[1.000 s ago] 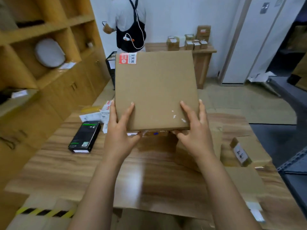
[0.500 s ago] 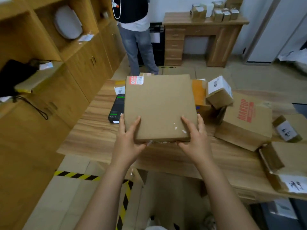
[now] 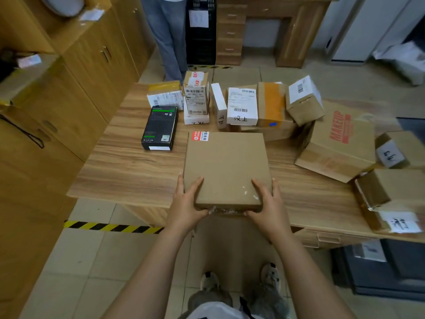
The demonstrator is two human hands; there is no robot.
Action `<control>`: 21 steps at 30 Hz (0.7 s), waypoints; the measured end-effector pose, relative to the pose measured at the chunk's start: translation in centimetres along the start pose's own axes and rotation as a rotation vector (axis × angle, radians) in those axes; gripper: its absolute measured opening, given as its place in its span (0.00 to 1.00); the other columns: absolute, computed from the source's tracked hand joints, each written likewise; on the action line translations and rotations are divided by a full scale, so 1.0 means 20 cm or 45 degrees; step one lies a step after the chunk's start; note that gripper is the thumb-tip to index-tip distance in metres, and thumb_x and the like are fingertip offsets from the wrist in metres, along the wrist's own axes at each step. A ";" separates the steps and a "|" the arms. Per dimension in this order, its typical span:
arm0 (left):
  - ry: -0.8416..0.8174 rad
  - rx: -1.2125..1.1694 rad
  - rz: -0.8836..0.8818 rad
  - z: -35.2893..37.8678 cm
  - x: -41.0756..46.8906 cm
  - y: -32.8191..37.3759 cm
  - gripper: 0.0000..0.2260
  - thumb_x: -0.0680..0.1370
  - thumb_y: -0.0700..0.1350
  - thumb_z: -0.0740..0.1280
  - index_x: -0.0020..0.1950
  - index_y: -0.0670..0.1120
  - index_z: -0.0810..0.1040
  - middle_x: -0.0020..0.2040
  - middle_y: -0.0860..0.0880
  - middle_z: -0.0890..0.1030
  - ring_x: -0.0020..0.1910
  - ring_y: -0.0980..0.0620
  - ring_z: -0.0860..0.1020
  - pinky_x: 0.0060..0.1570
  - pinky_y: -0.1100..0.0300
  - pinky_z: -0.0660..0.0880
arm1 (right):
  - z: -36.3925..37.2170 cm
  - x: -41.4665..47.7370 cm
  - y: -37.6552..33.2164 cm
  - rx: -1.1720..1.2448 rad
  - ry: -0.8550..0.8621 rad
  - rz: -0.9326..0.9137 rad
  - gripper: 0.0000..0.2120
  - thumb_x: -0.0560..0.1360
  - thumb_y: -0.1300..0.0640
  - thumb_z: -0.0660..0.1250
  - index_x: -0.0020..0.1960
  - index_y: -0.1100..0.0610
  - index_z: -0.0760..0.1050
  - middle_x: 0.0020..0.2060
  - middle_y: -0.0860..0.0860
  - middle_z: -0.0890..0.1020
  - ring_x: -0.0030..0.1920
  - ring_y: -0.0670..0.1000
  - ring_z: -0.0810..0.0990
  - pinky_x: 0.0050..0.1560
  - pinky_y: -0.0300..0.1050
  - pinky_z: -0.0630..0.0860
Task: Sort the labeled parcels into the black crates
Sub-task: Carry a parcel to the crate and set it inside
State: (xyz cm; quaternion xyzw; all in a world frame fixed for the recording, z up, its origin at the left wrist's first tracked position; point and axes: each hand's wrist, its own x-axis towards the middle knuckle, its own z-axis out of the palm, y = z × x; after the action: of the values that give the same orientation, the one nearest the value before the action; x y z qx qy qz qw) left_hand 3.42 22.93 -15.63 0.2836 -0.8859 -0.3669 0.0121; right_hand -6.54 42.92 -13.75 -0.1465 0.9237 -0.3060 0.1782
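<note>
A flat brown cardboard parcel (image 3: 226, 164) with a red-and-white sticker at its far left corner lies low over the wooden table (image 3: 128, 171). My left hand (image 3: 186, 201) grips its near left corner and my right hand (image 3: 268, 203) grips its near right corner, thumbs on top. Several labeled parcels crowd the far side of the table, among them a white-labeled box (image 3: 241, 105) and a tall taped box (image 3: 196, 93). A black crate (image 3: 201, 31) with a white sheet on it stands on the floor beyond the table.
A black-and-green box (image 3: 160, 127) lies left of the parcel. A large "MAKEUP" carton (image 3: 338, 141) and more boxes fill the table's right side. A person's legs (image 3: 170, 35) stand beyond the table. Wooden cabinets (image 3: 69, 77) line the left. A dark bin (image 3: 379, 265) sits under the table's right end.
The parcel has come down from an upright hold in front of me to low over the table. My view has tilted down, and both hands keep their grip.
</note>
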 end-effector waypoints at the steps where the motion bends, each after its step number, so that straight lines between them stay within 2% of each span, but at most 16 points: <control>1: -0.016 -0.011 -0.012 0.01 0.00 0.00 0.43 0.68 0.48 0.79 0.75 0.63 0.59 0.79 0.53 0.40 0.77 0.45 0.54 0.71 0.52 0.62 | 0.00 0.00 0.01 -0.006 -0.007 0.010 0.43 0.70 0.57 0.76 0.76 0.39 0.57 0.79 0.50 0.44 0.77 0.58 0.53 0.73 0.55 0.61; 8: -0.041 -0.042 -0.053 0.05 0.02 0.02 0.42 0.68 0.46 0.78 0.75 0.63 0.59 0.79 0.54 0.39 0.77 0.46 0.54 0.71 0.53 0.62 | 0.00 0.04 0.04 -0.028 -0.018 0.026 0.43 0.69 0.57 0.77 0.75 0.39 0.57 0.79 0.52 0.45 0.77 0.58 0.54 0.72 0.53 0.63; 13: -0.063 0.004 -0.066 0.06 0.04 0.03 0.41 0.69 0.51 0.78 0.75 0.61 0.58 0.79 0.50 0.40 0.76 0.44 0.57 0.69 0.53 0.65 | -0.04 0.05 0.02 -0.044 0.020 -0.010 0.41 0.69 0.58 0.76 0.74 0.41 0.60 0.78 0.50 0.47 0.76 0.57 0.55 0.71 0.51 0.63; 17: -0.018 -0.003 -0.079 0.01 0.06 0.01 0.44 0.67 0.54 0.78 0.76 0.59 0.57 0.80 0.46 0.45 0.77 0.44 0.56 0.72 0.50 0.61 | -0.15 0.07 -0.08 -0.045 0.095 -0.224 0.39 0.67 0.59 0.77 0.72 0.42 0.65 0.78 0.47 0.51 0.73 0.53 0.56 0.70 0.49 0.62; 21: 0.003 0.001 -0.060 -0.07 0.07 -0.02 0.47 0.65 0.56 0.79 0.77 0.50 0.59 0.80 0.47 0.48 0.78 0.48 0.51 0.75 0.50 0.57 | -0.21 0.08 -0.24 -0.056 0.124 -0.525 0.40 0.65 0.58 0.79 0.72 0.42 0.66 0.77 0.43 0.56 0.68 0.49 0.59 0.68 0.45 0.61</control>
State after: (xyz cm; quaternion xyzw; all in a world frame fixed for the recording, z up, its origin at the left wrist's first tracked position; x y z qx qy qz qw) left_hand 2.80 21.18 -15.09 0.3049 -0.8790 -0.3665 0.0043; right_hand -8.89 40.79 -8.03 -0.3212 0.8881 -0.3225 0.0640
